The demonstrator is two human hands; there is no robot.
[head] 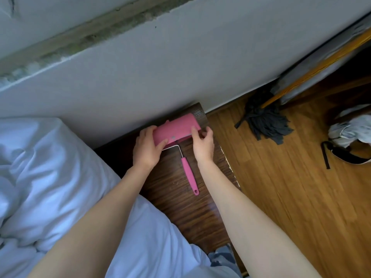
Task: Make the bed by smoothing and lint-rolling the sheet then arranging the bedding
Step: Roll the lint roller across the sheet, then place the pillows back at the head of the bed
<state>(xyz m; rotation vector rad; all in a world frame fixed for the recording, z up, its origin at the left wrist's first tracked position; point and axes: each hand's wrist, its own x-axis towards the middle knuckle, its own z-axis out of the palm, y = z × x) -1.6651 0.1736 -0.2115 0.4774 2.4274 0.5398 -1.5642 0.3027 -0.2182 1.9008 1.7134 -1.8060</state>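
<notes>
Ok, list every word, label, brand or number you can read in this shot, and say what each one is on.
None can be read.
The pink lint roller cover, held by the left hand and right hand, has a small pale mark near its lower edge: too small and blurred to read.
The pink handle, dark wooden table, white bedding and mop show no lettering.

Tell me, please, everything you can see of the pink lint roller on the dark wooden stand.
The lint roller lies flat on the dark wooden stand beside the bed, by the wall. A pink plastic-looking cover hides its roll; a bent metal rod joins it to a slim pink handle with a hanging hole, pointing toward the person. The left hand grips the cover's left end; the right hand holds its right end.
</notes>
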